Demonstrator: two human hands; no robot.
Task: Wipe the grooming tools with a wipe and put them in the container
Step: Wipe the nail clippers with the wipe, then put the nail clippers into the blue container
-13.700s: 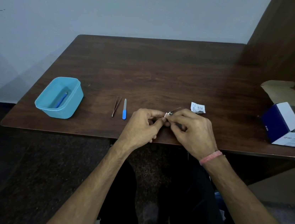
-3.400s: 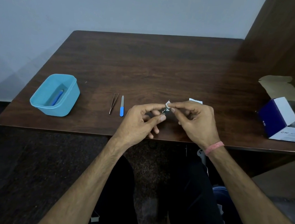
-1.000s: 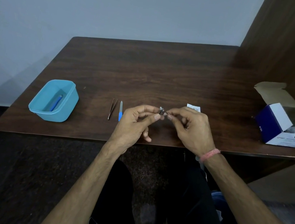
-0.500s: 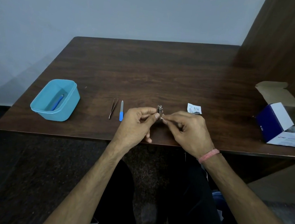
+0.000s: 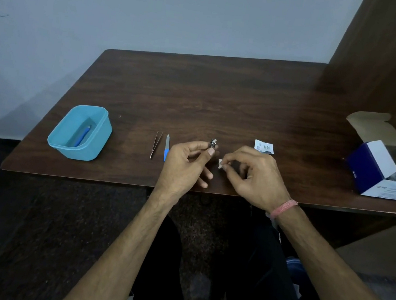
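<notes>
My left hand pinches a small metal nail clipper upright between thumb and forefinger, above the table's front edge. My right hand pinches a small white wipe, a short gap to the right of the clipper. Tweezers and a blue-handled nail file lie side by side on the table just left of my left hand. The light blue container stands at the front left with one blue tool inside.
The dark wooden table reaches back to the wall. A torn white wipe sachet lies behind my right hand. An open blue and white box stands at the right edge beside a wooden panel.
My hands have drawn apart. The wipe in my right hand has come off the clipper, which my left hand now holds alone and upright.
</notes>
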